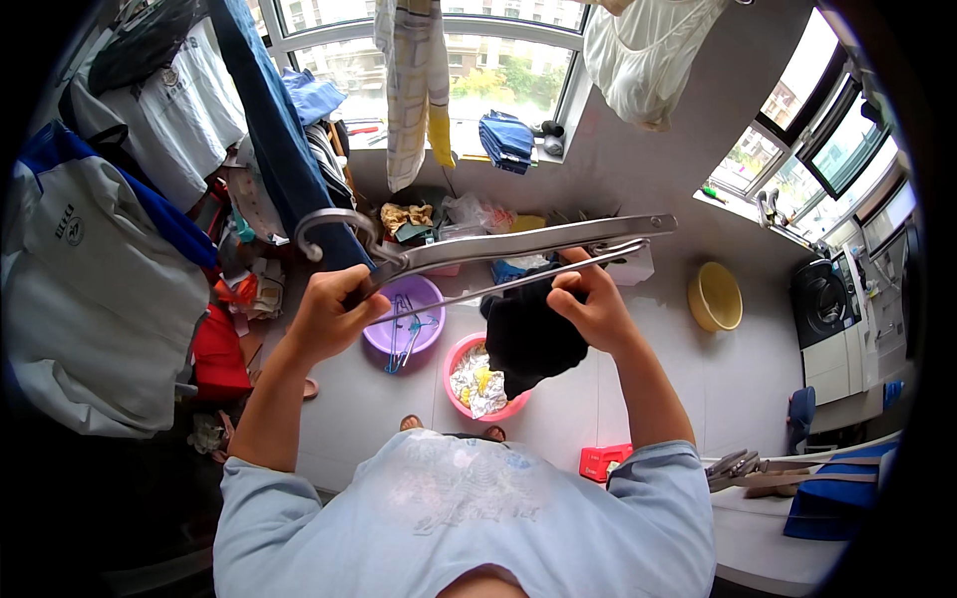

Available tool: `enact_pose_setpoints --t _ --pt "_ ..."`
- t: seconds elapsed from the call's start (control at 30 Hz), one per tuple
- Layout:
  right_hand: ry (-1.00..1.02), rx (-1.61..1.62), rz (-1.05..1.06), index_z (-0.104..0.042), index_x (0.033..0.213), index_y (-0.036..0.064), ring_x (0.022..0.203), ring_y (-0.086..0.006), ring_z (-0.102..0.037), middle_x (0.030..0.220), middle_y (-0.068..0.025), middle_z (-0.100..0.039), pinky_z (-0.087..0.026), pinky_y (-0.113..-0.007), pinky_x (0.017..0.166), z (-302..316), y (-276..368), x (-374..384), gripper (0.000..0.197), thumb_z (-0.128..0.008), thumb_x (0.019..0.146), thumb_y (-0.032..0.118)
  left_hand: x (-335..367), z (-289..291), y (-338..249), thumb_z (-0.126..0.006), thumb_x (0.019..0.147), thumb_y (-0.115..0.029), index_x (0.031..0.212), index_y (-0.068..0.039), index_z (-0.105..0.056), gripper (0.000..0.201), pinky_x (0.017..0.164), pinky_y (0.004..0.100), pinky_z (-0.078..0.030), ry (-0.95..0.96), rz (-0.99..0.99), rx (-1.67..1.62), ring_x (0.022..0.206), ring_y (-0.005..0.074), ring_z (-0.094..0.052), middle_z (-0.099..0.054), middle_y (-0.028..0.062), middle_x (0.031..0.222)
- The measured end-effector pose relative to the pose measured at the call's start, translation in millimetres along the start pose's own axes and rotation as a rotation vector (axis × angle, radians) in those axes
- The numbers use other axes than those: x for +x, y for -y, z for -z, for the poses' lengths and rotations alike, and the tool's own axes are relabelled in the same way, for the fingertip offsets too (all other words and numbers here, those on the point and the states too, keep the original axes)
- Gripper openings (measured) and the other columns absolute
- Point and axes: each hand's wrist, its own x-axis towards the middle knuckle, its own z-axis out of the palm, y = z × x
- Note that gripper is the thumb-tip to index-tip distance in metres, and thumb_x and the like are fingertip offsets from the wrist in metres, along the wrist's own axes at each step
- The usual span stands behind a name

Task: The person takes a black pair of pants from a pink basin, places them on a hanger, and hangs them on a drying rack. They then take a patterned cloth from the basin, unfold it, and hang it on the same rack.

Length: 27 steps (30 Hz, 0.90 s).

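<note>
The person's left hand [334, 311] closes its grip around the grey metal clothes hanger with a curved hook [518, 242], near the hook end, and the right hand [596, 299] has a narrow, pinching grip on the soft black cloth garment [538, 339], close to the far right end of the hanger. The garment hangs below the right hand, and its lower edge comes above the round pink plastic basin [449, 384], which holds crumpled pale cloth. I cannot tell if the fabric is already around the lower bar or is only pinched beside it. For good work here, the left grip should stay firm, so that the hanger does not turn, while the right fingers guide the fabric gently and without folds. The loose part could catch on the bar, I think, so it is better to hold it a little high. Also the hook should stay well apart from the long dark-blue jeans [284, 140] hanging at the far left.
</note>
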Motion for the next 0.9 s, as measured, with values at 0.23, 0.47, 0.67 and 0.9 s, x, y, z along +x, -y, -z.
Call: enact_pose_setpoints --t 0.23,0.47,0.67,0.9 --pt "-0.071 -0.234 -0.041 -0.064 0.102 0.0034 0.057 -0.0025 -0.042 0.062 0.0055 -0.051 -0.033 -0.019 0.054 -18 18 8 0.028 -0.073 0.081 0.019 11 -14 16 -0.064 0.09 -0.031 0.066 -0.002 -0.045 0.042 0.044 0.0255 -0.026 -0.315 0.12 -0.048 0.055 0.0042 -0.033 -0.038 -0.0016 0.055" --pt "-0.194 -0.076 0.037 -0.065 0.093 0.002 0.057 -0.0046 -0.044 0.061 0.0014 -0.054 -0.036 -0.021 0.052 -44 14 31 0.014 -0.069 0.082 0.008 18 -85 18 -0.072 0.083 -0.03 0.073 -0.004 -0.046 0.038 0.052 0.0239 -0.038 -0.28 0.194 -0.29 0.061 0.0038 -0.045 -0.054 0.0008 0.061" --pt "-0.174 -0.065 0.09 -0.065 0.092 0.0029 0.058 -0.005 -0.045 0.063 0.001 -0.054 -0.037 -0.022 0.054 -63 18 39 0.011 -0.068 0.081 0.004 14 -102 28 -0.069 0.086 -0.027 0.076 -0.002 -0.051 0.032 0.049 0.0265 -0.034 -0.219 0.309 -0.276 0.055 0.0069 -0.039 -0.046 -0.0012 0.059" --pt "0.029 -0.224 0.026 -0.064 0.097 0.0056 0.083 -0.013 -0.049 0.085 -0.0022 -0.047 -0.039 -0.024 0.077 -26 33 37 0.024 -0.062 0.075 -0.005 5 -85 46 -0.055 0.096 -0.03 0.076 -0.009 -0.046 0.03 0.046 0.0193 -0.024 -0.337 0.167 -0.51 0.054 0.0002 -0.032 -0.04 -0.0081 0.062"
